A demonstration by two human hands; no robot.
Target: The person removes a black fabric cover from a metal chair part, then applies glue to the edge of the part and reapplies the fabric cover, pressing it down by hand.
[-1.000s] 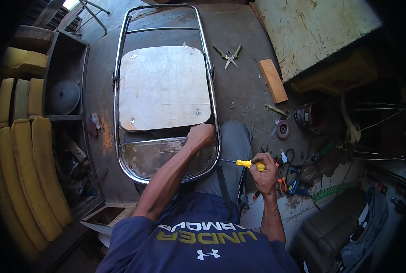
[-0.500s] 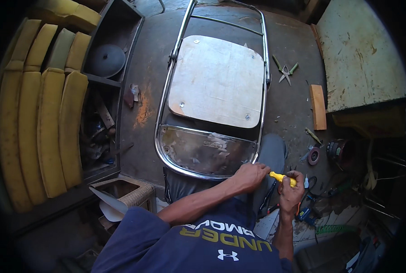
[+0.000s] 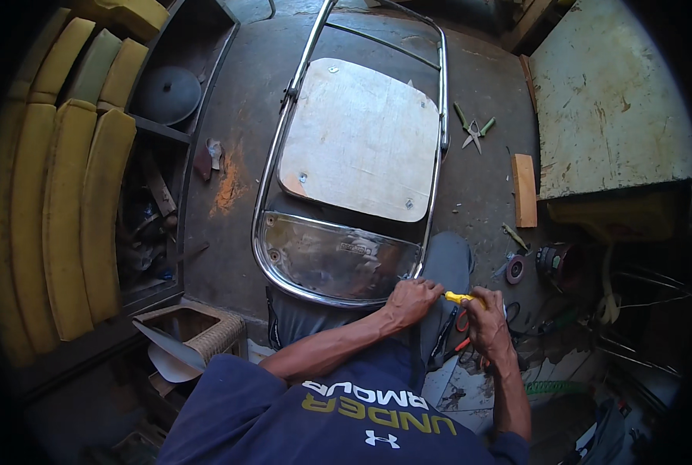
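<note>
A folding chair with a chrome tube frame point(image 3: 262, 209) lies with its metal back panel point(image 3: 315, 260) nearest me. Its pale board seat point(image 3: 361, 139) shows several small metal fittings near the corners. My right hand point(image 3: 489, 325) is closed around the yellow handle of a screwdriver point(image 3: 456, 297), which points left at the frame's near right corner. There my left hand point(image 3: 413, 304) has its fingers curled together by the tube and the screwdriver's tip. What those fingers pinch is hidden.
Green-handled snips point(image 3: 474, 133), a wood block point(image 3: 524, 190) and a grinding disc point(image 3: 515, 270) lie right of the chair. Yellow cushions point(image 3: 71, 225) stack beside a dark shelf point(image 3: 191, 186) at left. A pale-topped table point(image 3: 617, 101) stands far right; a woven stool point(image 3: 214, 333) stands near left.
My right hand has shifted its grip on the screwdriver, with the fingers now over the handle's top. The left hand stays at the frame's corner. The whole view has shifted slightly.
</note>
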